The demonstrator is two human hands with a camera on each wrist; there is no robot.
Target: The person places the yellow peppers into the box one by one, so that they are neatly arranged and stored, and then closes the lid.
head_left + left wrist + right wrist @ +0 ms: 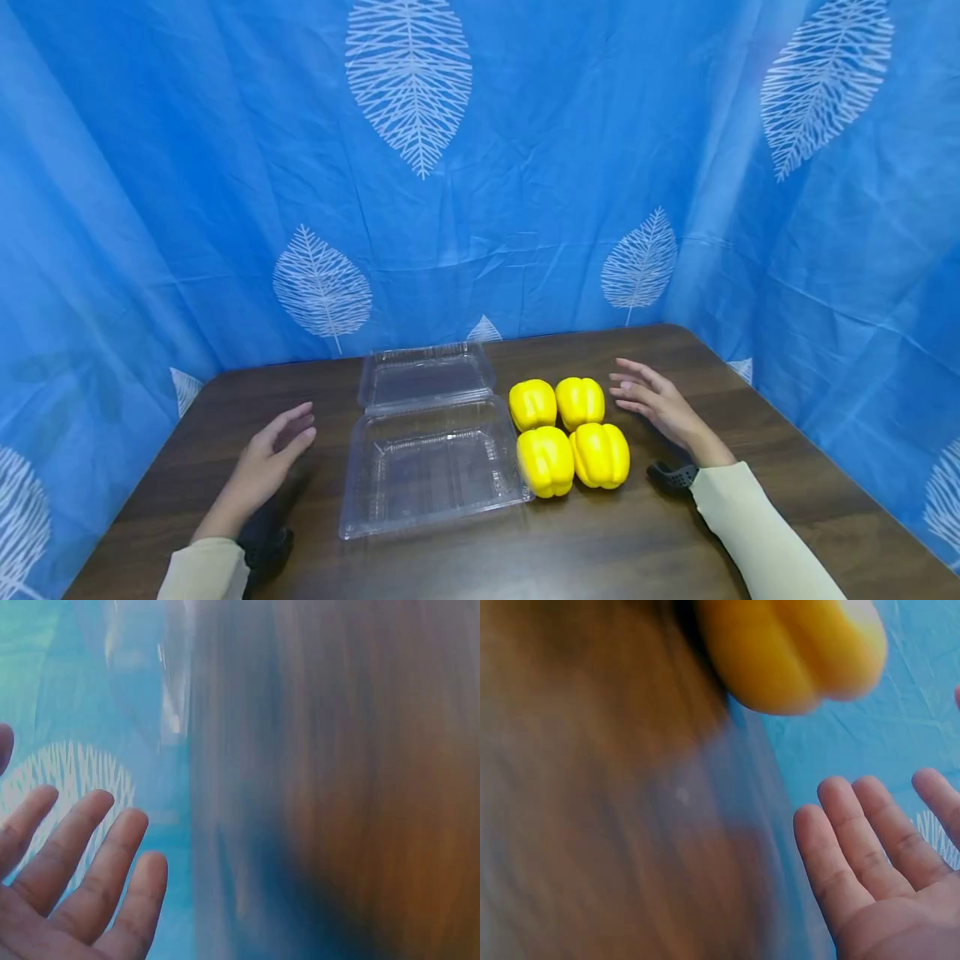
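Note:
Several yellow bell peppers [545, 461] stand grouped in two rows on the dark wooden table, right of a clear plastic clamshell container [435, 508]. The container lies unfolded, its lid [427, 377] towards the back and its tray nearer me. Left of the tray, my left hand [262, 458] hovers with relaxed fingers and holds nothing. My right hand [663, 408] is to the right of the peppers, fingers extended towards them with a gap between. In the right wrist view one pepper [795, 652] shows above the spread fingers; the left wrist view shows an empty palm [75, 900].
The brown wooden table [600, 550] reaches back to a blue curtain [525, 167] with white leaf prints, which also hangs along the left and right sides. Both wrists wear dark bands, and light sleeves [757, 533] cover the forearms.

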